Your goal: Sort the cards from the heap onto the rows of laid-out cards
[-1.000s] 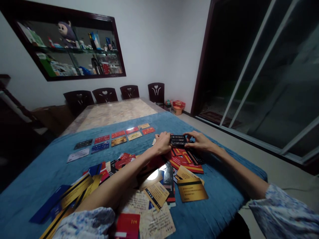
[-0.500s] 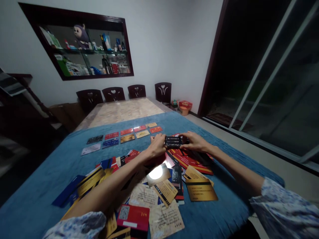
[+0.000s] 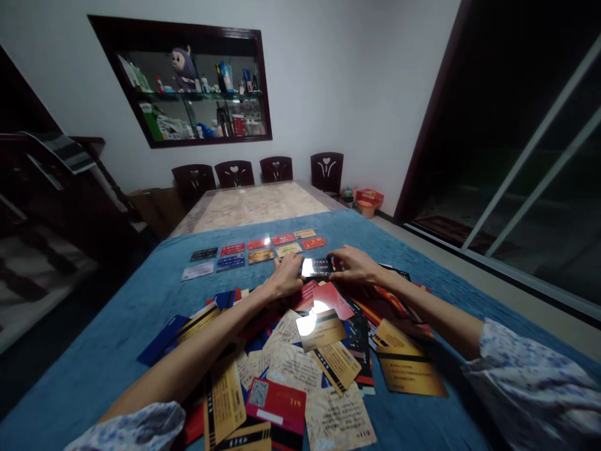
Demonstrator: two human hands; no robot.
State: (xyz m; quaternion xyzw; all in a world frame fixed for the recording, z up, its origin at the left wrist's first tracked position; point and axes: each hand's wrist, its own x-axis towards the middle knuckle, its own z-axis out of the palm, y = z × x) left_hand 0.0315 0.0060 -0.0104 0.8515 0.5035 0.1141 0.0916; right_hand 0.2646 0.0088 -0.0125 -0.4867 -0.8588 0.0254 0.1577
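A black card [image 3: 317, 267] with light glare on it is pinched by both hands just above the blue cloth [image 3: 103, 351]. My left hand [image 3: 286, 279] grips its left end and my right hand [image 3: 354, 265] grips its right end. Just beyond the card lie two neat rows of cards [image 3: 256, 252], red, gold, blue, black and white. Under and behind my forearms is a loose heap of cards [image 3: 319, 351], mostly red, gold and black.
The blue cloth covers the near part of a long table with a marble top [image 3: 253, 205]. Several dark chairs [image 3: 277, 169] stand at its far end. A wall niche [image 3: 197, 94] holds bottles and a plush toy. Sliding glass doors [image 3: 530, 175] are on the right.
The view has swung right and the hands with the black card have shifted slightly left toward the card rows. Both hands keep hold of the card.
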